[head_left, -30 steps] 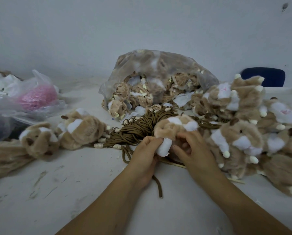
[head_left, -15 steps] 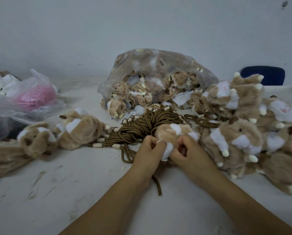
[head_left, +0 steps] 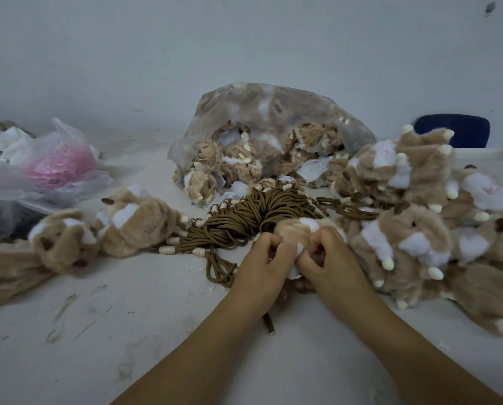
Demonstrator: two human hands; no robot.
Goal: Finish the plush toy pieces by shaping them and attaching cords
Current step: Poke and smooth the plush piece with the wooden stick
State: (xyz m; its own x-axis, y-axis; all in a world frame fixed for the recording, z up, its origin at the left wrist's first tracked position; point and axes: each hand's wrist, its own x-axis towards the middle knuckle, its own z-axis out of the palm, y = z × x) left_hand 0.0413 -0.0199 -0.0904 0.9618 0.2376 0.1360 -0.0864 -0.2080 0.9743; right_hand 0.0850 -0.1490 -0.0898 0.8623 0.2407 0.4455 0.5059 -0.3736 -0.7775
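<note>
Centre frame: left hand (head_left: 263,260) and right hand (head_left: 324,255), fingers curled, both pinch the plush piece (head_left: 298,229); it looks soft, light and squashy, best gripped at its seam edge.

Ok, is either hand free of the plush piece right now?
No, the left hand and the right hand both grip the same plush piece.

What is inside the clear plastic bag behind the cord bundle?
The clear plastic bag holds crumpled tan-and-white plush pieces, spilling from its open front. Those in its upper part are only blurred shapes through the film; the bag's rear is hidden.
</note>
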